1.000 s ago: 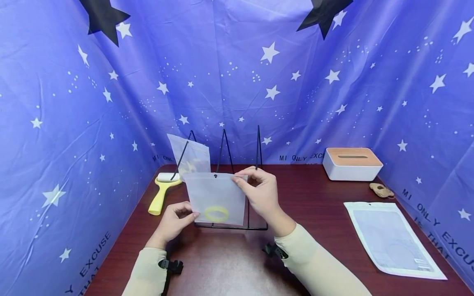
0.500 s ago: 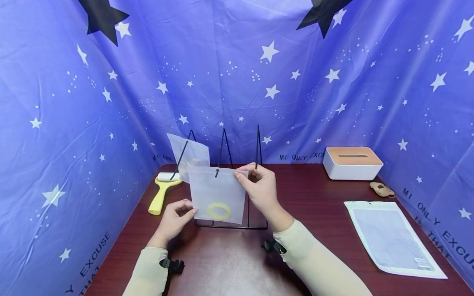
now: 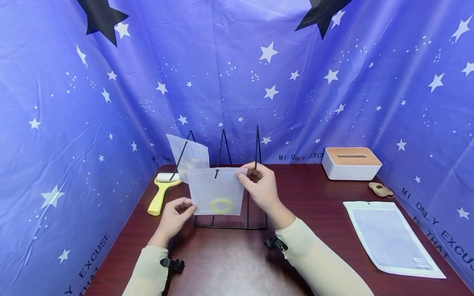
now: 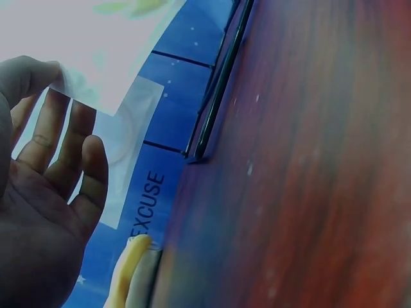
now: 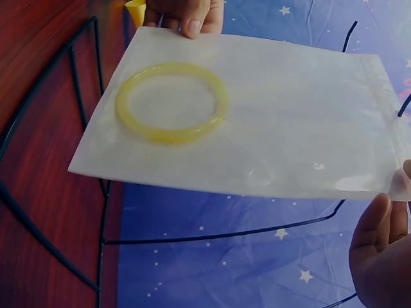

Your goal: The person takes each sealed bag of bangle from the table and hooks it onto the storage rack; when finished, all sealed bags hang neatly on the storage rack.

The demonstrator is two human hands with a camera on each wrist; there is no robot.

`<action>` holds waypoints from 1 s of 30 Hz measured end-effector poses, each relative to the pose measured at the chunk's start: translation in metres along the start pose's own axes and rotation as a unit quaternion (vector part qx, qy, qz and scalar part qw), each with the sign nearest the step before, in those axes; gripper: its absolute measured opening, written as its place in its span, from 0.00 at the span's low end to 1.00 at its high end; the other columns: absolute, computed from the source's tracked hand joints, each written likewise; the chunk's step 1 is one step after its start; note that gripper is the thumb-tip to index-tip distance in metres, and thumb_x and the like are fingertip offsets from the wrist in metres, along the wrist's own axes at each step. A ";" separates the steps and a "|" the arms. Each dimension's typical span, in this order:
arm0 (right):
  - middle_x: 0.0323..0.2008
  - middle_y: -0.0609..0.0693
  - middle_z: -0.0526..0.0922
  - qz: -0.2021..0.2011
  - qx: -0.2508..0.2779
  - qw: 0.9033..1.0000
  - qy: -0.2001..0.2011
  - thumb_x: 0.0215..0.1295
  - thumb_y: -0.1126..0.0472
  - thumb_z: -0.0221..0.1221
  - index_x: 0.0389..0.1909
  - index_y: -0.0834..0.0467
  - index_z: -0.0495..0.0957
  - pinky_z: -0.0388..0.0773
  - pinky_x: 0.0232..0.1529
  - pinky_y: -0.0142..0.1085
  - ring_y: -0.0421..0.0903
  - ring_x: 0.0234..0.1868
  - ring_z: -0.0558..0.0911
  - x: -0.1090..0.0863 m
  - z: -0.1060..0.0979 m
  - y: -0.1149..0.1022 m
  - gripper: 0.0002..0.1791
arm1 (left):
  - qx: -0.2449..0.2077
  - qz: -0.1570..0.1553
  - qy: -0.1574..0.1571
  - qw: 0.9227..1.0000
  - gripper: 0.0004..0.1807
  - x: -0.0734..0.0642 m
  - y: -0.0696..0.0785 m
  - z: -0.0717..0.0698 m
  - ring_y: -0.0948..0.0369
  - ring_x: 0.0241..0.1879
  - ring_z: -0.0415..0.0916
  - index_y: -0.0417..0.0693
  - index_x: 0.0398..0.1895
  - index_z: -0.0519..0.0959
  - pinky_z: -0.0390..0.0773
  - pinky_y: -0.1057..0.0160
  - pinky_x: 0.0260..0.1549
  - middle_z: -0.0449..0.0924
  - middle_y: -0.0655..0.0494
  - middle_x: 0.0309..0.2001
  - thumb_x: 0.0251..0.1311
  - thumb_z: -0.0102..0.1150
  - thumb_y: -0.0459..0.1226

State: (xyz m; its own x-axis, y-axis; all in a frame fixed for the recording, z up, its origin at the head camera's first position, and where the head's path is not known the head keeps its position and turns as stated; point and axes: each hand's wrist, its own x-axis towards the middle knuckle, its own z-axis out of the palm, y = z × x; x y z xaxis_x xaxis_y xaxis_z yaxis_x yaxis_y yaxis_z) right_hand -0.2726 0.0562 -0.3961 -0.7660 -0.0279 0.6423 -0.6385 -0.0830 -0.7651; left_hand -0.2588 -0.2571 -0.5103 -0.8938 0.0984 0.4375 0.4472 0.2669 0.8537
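Observation:
In the head view a frosted plastic pouch (image 3: 207,187) hangs at the middle prong (image 3: 220,153) of a black wire rack (image 3: 230,227); the prong's tip pokes out through the hole in its top edge. A yellow ring like a bangle (image 5: 172,136) shows inside, near the bottom. My left hand (image 3: 173,218) pinches the lower left corner between thumb and fingers. At the upper right corner, my right hand (image 3: 262,187) pinches the pouch's top edge. A second frosted pouch (image 3: 196,152), with yellowish contents, hangs on the rack's left prong.
A yellow-handled lint roller (image 3: 159,199) lies left of the rack. To the right are a white tissue box (image 3: 352,169) with a wooden lid, a small tan object (image 3: 381,190) and a large flat white-edged pouch (image 3: 394,238). Starry blue cloth (image 3: 237,82) encloses the table.
The hanging pouch has risen and slid slightly farther back along the middle prong, so more of the tip shows. Its lower edge has lifted. Both hands keep their pinch.

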 end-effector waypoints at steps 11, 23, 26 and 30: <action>0.26 0.62 0.80 0.012 -0.025 1.000 -0.008 0.64 0.76 0.68 0.37 0.71 0.83 0.67 0.25 0.29 0.47 0.23 0.72 0.003 0.003 -0.031 0.04 | 0.027 0.002 0.005 1.000 0.04 0.006 0.000 -0.005 0.62 0.30 0.80 0.44 0.39 0.87 0.80 0.66 0.32 0.87 0.52 0.32 0.64 0.72 0.30; 0.24 0.62 0.81 -0.016 -0.058 0.998 -0.005 0.64 0.75 0.69 0.34 0.72 0.83 0.67 0.24 0.29 0.41 0.22 0.73 0.017 0.001 -0.024 0.03 | 0.054 -0.015 0.012 0.998 0.03 0.021 0.005 -0.004 0.62 0.32 0.81 0.41 0.40 0.87 0.80 0.65 0.35 0.88 0.47 0.34 0.65 0.71 0.30; 0.23 0.61 0.81 -0.015 -0.069 0.997 -0.003 0.64 0.74 0.69 0.33 0.71 0.83 0.66 0.23 0.29 0.43 0.21 0.72 0.021 0.001 -0.023 0.04 | 0.054 -0.019 0.020 0.998 0.04 0.026 0.005 -0.002 0.63 0.32 0.81 0.39 0.41 0.87 0.80 0.65 0.34 0.88 0.46 0.35 0.65 0.71 0.30; 0.22 0.61 0.79 -0.006 -0.080 0.997 0.007 0.63 0.74 0.70 0.32 0.71 0.84 0.65 0.23 0.28 0.47 0.21 0.70 0.026 0.000 -0.022 0.04 | 0.053 -0.018 0.035 0.998 0.04 0.034 -0.002 0.001 0.61 0.31 0.80 0.37 0.40 0.87 0.79 0.66 0.33 0.88 0.43 0.35 0.65 0.71 0.29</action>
State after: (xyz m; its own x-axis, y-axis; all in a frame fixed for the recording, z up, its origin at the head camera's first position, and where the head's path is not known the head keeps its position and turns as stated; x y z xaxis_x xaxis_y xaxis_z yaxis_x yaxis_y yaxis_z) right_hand -0.2787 0.0568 -0.3624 -0.7580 -0.0144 0.6521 -0.6511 0.0766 -0.7552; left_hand -0.2896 -0.2537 -0.4970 -0.9029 0.0204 0.4293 0.4059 0.3684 0.8363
